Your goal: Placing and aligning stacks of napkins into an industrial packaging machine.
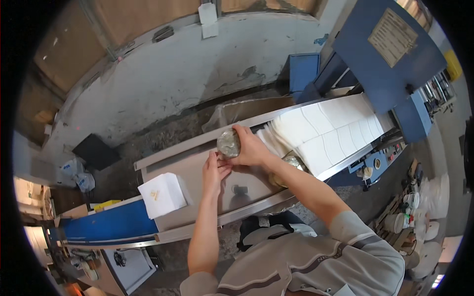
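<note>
The right hand (252,148) curls round a shiny roll of clear tape (228,143) over the metal table (259,180), near its far edge, while the half-bent left hand (213,172) touches it, perhaps for steadiness, any pinch hidden.

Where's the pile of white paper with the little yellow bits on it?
In the head view, the white paper pile is left of the left hand, where the metal surface meets the blue belt.

A factory workshop, shown by its big blue machine (368,59), blue conveyor belt (111,222) and stained wall (173,79).
</note>
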### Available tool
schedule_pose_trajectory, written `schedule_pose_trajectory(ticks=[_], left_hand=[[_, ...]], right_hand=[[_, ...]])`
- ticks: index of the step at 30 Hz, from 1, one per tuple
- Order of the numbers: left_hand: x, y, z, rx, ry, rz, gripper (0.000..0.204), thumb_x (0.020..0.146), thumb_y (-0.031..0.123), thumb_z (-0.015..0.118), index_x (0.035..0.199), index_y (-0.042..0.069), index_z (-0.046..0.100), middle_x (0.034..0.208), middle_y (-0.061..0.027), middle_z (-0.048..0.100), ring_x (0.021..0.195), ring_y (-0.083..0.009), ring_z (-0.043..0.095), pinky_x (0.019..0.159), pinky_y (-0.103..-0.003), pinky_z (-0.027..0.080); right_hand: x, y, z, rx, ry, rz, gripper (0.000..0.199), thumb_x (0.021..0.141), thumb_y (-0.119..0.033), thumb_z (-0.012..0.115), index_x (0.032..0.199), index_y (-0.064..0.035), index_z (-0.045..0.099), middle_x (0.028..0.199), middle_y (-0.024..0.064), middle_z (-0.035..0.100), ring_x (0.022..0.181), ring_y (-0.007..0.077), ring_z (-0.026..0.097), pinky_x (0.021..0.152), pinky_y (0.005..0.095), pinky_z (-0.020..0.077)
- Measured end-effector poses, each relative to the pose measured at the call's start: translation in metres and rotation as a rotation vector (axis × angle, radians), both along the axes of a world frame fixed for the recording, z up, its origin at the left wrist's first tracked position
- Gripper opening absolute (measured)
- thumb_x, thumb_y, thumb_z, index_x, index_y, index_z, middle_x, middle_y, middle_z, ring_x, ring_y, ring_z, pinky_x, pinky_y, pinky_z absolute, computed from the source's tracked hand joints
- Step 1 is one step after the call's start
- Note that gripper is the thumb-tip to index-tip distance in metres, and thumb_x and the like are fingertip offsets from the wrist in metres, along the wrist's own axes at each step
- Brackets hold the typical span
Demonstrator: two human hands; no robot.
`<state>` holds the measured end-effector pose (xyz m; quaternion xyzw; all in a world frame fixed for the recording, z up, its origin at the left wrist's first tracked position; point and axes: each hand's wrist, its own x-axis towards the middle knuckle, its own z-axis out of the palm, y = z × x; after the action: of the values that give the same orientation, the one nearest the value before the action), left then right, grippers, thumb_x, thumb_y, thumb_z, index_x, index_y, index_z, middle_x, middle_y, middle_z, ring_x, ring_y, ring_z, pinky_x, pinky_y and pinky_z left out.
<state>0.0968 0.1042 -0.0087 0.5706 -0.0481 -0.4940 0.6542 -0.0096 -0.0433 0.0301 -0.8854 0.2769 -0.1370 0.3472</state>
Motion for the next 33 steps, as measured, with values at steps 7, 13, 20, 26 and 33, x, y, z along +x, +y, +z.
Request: schedule_pose_trajectory(ticks=[7, 13, 20, 26, 33], left_hand=[[-0.052, -0.056, -0.028, 0.093, 0.087, -0.056, 0.091, 0.091, 0.061, 0.055, 0.142, -0.009, 0.029, 0.132, -0.029, 0.049, 0.119, -0.0367, 0.055, 0.093, -0.048, 0.049], [-0.068, -0.105, -0.019, 0.194, 0.17, -0.204, 0.077, 0.088, 0.06, 0.06, 0.132, -0.002, 0.046, 0.119, -0.0163, 0.06, 0.111, -0.0249, 0.058, 0.092, -0.039, 0.049], [-0.1, -0.14, 0.016, -0.106, -0.094, -0.255, 0.057, 0.094, 0.039, 0.064, 0.133, 0.001, 0.049, 0.101, -0.0081, 0.065, 0.083, -0.0136, 0.063, 0.069, -0.026, 0.053], [-0.105, -0.127, 0.007, 0.241, -0.182, -0.391, 0.07, 0.097, 0.063, 0.039, 0.139, 0.008, 0.045, 0.11, -0.0064, 0.065, 0.079, -0.0143, 0.066, 0.059, -0.027, 0.053], [-0.101, -0.145, 0.012, 0.093, -0.104, -0.402, 0.064, 0.097, 0.062, 0.043, 0.133, 0.01, 0.052, 0.098, -0.0024, 0.068, 0.071, -0.0076, 0.063, 0.058, -0.02, 0.049]], right_hand=[[-0.096, -0.062, 0.07, 0.111, -0.429, -0.343, 0.093, 0.056, -0.028, 0.09, 0.132, 0.0, 0.043, 0.118, 0.0149, 0.057, 0.109, 0.0238, 0.057, 0.095, 0.0346, 0.0468], [-0.198, -0.117, 0.097, 0.687, -0.888, -0.368, 0.088, 0.067, -0.024, 0.083, 0.137, 0.0046, 0.039, 0.121, 0.0167, 0.057, 0.111, 0.023, 0.059, 0.093, 0.0346, 0.0495], [-0.324, -0.135, 0.035, 1.107, -1.146, -0.293, 0.081, 0.078, -0.046, 0.074, 0.14, -0.0061, 0.041, 0.135, 0.0077, 0.053, 0.126, 0.0254, 0.051, 0.106, 0.0418, 0.0421], [-0.37, -0.126, 0.016, 1.197, -1.227, -0.264, 0.075, 0.085, -0.048, 0.068, 0.139, -0.0035, 0.042, 0.135, 0.0101, 0.054, 0.125, 0.0275, 0.052, 0.105, 0.0436, 0.0424], [-0.385, -0.125, -0.007, 1.314, -1.118, -0.224, 0.081, 0.082, -0.048, 0.072, 0.141, -0.0013, 0.04, 0.134, 0.0115, 0.054, 0.124, 0.0272, 0.053, 0.104, 0.043, 0.0422]])
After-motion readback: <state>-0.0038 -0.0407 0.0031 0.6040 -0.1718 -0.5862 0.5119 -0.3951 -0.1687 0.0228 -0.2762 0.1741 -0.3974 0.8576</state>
